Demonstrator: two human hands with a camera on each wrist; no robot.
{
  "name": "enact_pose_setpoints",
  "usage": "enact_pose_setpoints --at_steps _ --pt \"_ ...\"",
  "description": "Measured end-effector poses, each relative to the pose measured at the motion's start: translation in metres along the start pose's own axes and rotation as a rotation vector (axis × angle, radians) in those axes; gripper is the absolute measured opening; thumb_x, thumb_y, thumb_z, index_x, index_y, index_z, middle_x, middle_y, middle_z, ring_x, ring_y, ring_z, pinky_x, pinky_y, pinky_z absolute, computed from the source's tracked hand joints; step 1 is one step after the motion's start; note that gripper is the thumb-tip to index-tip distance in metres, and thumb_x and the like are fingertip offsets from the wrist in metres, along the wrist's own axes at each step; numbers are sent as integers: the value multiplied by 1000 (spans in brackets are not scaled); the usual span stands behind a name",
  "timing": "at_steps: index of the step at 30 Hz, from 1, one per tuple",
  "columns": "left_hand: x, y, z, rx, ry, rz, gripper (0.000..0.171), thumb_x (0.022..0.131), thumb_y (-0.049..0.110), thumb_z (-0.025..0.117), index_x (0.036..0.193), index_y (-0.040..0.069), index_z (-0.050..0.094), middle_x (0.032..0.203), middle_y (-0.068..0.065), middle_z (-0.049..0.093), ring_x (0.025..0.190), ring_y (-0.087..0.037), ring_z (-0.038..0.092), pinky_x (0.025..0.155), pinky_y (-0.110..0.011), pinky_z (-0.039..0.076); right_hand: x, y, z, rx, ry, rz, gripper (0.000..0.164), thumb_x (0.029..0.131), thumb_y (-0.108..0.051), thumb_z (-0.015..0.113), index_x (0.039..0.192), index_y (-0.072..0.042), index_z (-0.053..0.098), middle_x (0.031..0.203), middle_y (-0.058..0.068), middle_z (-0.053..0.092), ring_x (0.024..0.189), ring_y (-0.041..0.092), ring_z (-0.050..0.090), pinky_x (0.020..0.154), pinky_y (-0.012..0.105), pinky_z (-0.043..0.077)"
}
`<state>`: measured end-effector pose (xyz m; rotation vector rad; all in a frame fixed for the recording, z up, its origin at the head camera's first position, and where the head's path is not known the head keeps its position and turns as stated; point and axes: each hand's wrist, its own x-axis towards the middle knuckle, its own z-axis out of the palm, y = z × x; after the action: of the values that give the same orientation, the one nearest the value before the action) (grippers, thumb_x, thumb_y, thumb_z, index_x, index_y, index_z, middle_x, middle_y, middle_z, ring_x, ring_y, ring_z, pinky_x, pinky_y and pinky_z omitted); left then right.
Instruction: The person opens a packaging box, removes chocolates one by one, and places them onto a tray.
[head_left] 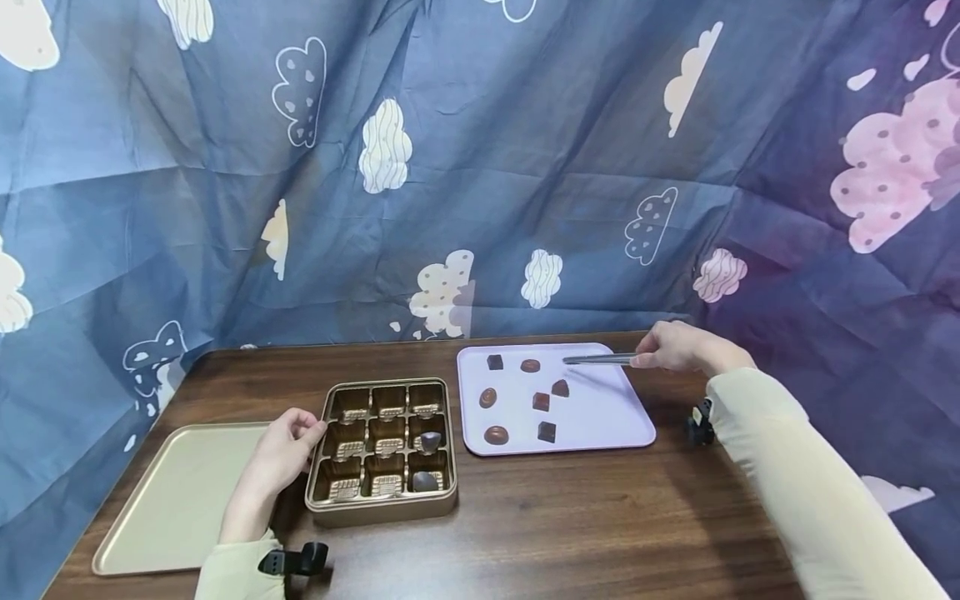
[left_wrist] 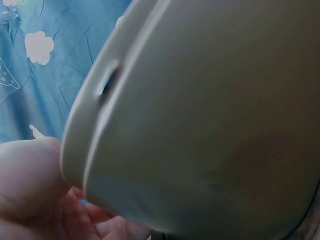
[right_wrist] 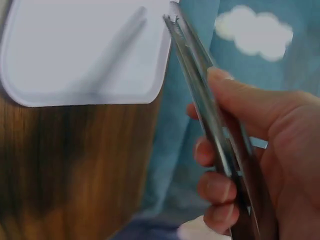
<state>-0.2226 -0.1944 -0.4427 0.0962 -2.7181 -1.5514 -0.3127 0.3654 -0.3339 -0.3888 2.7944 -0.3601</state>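
Note:
My left hand [head_left: 279, 454] grips the left rim of a square gold box [head_left: 386, 508] divided into a grid of compartments. In the left wrist view the thumb lies at the box wall [left_wrist: 200, 125], with fingers underneath. Two dark chocolates sit in the right column: one [head_left: 430, 442] in the middle compartment, one [head_left: 424, 482] in the front. My right hand [head_left: 678, 346] holds metal tongs [right_wrist: 200, 95], whose tips are close together with nothing between them. They hover over the far part of a pale lilac tray [head_left: 607, 421]. Several chocolates [head_left: 541, 402] lie spread on it.
A flat gold tray or lid [head_left: 180, 500] lies left of the box, partly behind my left forearm. The dark wooden table [head_left: 555, 525] carries everything. A blue cloud-patterned curtain [head_left: 480, 200] hangs along the table's far edge.

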Motion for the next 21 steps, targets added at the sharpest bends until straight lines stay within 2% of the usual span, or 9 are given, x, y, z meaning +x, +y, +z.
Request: enact_pose_setpoints --at_steps 3,5,8,13,17,21 --pt "0 -1 -1 -5 0 0 16 99 10 56 100 -4 50 71 -5 48 60 -19 54 52 -32 53 -1 -8 4 -187 79 -115 26 88 -33 71 100 -10 75 86 1 71 78 18 63 72 43 52" --pt "0 -1 -2 -4 3 2 16 99 11 56 100 -4 50 72 -5 48 60 -19 54 52 -32 53 -3 -13 7 -250 98 -130 26 87 -36 72 101 -15 76 89 1 71 81 22 65 72 52 52" --pt "0 -1 -2 0 12 -2 16 99 11 56 100 -4 50 72 -5 48 60 -19 54 53 -33 53 -5 -17 9 -316 124 -120 27 85 -38 73 104 -20 76 92 0 71 82 23 66 68 57 52" --pt "0 -1 -1 6 10 -9 15 99 11 56 100 -3 51 72 -5 48 62 -19 54 54 -33 54 -8 -15 12 -338 120 -102 25 86 -38 73 104 -21 76 97 2 71 86 24 66 70 58 52" --pt "0 -1 0 7 11 -9 14 98 10 56 99 -3 51 72 -5 49 62 -19 53 53 -32 53 -11 -12 13 -337 128 -90 24 86 -39 72 103 -22 76 94 0 71 85 24 66 69 57 52" --pt "1 -1 1 2 10 -2 15 98 10 56 99 -3 51 73 -5 49 62 -18 54 53 -32 54 -15 -7 12 -324 161 -75 28 85 -40 73 105 -21 76 95 3 72 86 27 67 67 58 52"
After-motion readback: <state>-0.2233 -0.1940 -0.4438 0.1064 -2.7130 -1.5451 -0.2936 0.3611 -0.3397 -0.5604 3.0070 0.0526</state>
